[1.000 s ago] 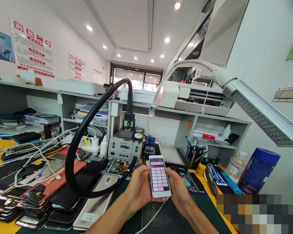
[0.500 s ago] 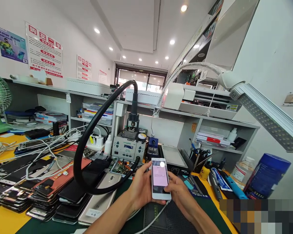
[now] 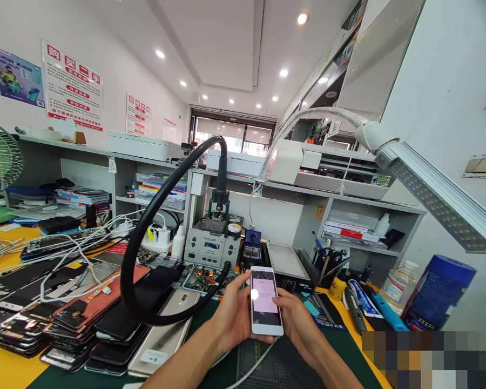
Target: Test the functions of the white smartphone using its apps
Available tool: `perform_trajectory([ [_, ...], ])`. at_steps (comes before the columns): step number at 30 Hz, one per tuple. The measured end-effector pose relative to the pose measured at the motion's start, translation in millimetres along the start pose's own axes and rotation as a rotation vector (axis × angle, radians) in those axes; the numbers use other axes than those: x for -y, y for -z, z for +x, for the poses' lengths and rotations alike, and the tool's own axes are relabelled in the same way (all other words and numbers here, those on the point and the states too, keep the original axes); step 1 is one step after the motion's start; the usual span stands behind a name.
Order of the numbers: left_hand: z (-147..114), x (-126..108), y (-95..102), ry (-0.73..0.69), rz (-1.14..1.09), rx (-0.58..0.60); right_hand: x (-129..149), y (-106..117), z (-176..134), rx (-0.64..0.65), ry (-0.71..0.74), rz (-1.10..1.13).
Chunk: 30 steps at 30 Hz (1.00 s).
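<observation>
White phone point(image 3: 266, 302) faces up, likely for reading; left hand point(image 3: 231, 307) curls round it, right hand point(image 3: 297, 316) touches its edge, grip unclear.

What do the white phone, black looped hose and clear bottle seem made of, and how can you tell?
White phone: glossy front, probably glass, as a bright round spot looks like a reflection; frame material unclear.
Black hose: satin rubber or flexible plastic, judging by its smooth, wide bend.
Clear bottle: transparent, likely plastic, see-through around its label; glass remains possible.
</observation>
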<state>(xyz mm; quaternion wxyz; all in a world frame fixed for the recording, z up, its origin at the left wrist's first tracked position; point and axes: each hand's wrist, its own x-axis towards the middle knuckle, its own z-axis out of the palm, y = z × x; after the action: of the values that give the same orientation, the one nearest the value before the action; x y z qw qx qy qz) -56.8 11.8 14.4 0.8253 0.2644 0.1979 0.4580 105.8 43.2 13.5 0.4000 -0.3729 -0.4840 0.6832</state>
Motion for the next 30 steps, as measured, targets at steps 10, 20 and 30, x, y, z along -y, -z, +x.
perform_trajectory([
  [10,-1,4,-5.8,-0.124,0.005,-0.041,3,8,8,-0.105,0.023,0.072],
  [20,2,3,-9.4,-0.324,-0.159,0.016,-21,7,8,-0.244,0.430,-0.639],
  [30,3,-11,3.1,-0.170,-0.035,-0.175,0,28,1,-0.036,0.381,-0.484],
])
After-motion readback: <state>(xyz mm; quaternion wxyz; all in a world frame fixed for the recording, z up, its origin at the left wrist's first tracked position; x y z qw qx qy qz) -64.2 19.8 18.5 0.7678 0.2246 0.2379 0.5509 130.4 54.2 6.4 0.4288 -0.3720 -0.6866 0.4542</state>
